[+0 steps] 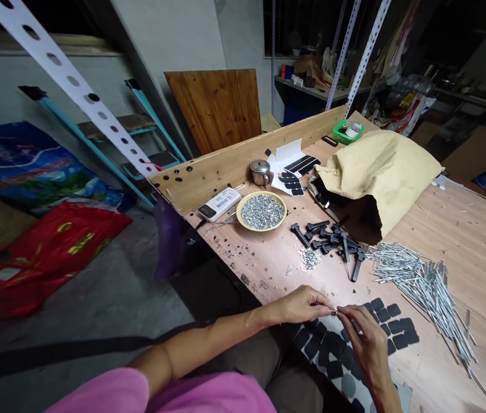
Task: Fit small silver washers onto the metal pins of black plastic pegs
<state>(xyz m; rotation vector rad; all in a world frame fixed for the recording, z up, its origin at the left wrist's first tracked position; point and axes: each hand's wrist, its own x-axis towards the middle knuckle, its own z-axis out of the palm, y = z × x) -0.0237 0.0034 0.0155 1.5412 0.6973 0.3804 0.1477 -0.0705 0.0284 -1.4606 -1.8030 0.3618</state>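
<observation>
My left hand [305,304] and my right hand [367,335] meet above the table's near edge. Their fingertips are pinched together around something small and pale that I cannot make out. Below them lie several black rounded-square pads [405,332], some on a light backing sheet. Right of my hands is a loose pile of thin metal rods [430,287]. Beyond my hands are black plastic clamp-like parts [346,244] and a scatter of small metal nuts or rings [310,260]. A cream bowl [261,229] farther back is full of small shiny metal pieces [262,211].
An open brown paper sack [389,172] lies across the table's far side. A white boxy device [220,203], a lidded metal cup [260,172] and a green basket [348,132] stand along the wooden back board [225,158]. A blue stepladder [92,149] and bags are at left.
</observation>
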